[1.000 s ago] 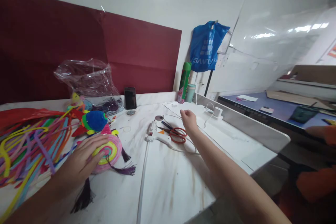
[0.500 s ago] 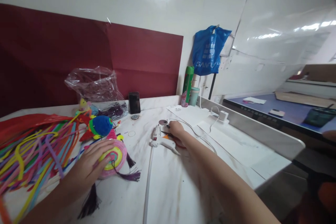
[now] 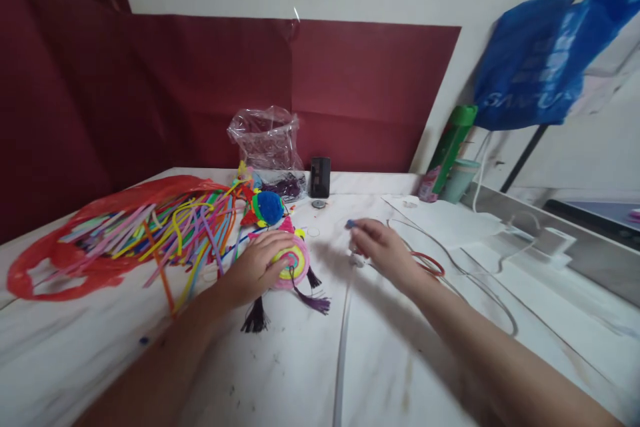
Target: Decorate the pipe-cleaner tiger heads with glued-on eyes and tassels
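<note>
My left hand [image 3: 256, 265] is closed over the edge of a coiled pink and yellow pipe-cleaner disc [image 3: 301, 267], with dark tassels [image 3: 313, 301] hanging from it onto the table. A blue, green and red pipe-cleaner figure [image 3: 269, 208] lies just beyond. My right hand [image 3: 383, 250] pinches a small dark blue piece [image 3: 351, 223] between thumb and fingers; its exact kind is too blurred to tell. Below those fingers, a white glue gun [image 3: 356, 260] is mostly hidden, and its pale cord [image 3: 341, 353] runs toward me.
Many coloured pipe cleaners [image 3: 165, 230] spill from a red plastic bag [image 3: 30, 280] at left. Behind stand a clear plastic bag [image 3: 265, 137] and a black phone [image 3: 321, 177]. A green spray can [image 3: 453, 147], a cup [image 3: 460, 180], a charger [image 3: 553, 243] and grey cable [image 3: 480, 283] lie right.
The view has swung left. My right hand has left the dark tool beside the glue gun and now hovers over the gun with a small blue piece. My left hand stays on the disc.
</note>
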Demonstrator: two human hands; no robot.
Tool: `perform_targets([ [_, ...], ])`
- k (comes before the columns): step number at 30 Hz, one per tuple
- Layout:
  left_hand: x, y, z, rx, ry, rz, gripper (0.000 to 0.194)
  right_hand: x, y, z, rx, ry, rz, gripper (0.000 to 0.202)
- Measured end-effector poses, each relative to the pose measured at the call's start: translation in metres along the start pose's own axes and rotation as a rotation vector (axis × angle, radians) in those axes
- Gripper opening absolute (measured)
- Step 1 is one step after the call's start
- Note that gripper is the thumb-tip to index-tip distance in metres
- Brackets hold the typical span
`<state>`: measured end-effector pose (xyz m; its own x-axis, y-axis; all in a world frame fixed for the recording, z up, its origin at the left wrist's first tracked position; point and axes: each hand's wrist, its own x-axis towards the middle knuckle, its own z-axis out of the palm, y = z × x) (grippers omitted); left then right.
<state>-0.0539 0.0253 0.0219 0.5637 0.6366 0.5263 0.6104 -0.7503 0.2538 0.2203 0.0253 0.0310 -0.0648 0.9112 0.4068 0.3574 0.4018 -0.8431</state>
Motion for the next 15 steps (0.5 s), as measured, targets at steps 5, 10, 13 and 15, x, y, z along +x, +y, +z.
perform_targets([
  [5,0.000,0.002,0.000,-0.012,0.010,0.017,0.032,-0.035,-0.015,0.054,-0.032,-0.245,0.027,0.013],
  [10,0.000,0.003,-0.001,-0.020,0.010,0.034,0.030,-0.039,-0.016,0.068,-0.116,-0.230,-0.067,0.006],
  [13,0.000,0.004,-0.001,-0.017,0.010,0.044,0.029,-0.037,-0.019,0.071,-0.141,-0.229,-0.092,0.004],
  [15,0.000,0.004,-0.001,-0.018,0.012,0.055,0.029,-0.035,-0.020,0.074,-0.158,-0.232,-0.095,0.004],
])
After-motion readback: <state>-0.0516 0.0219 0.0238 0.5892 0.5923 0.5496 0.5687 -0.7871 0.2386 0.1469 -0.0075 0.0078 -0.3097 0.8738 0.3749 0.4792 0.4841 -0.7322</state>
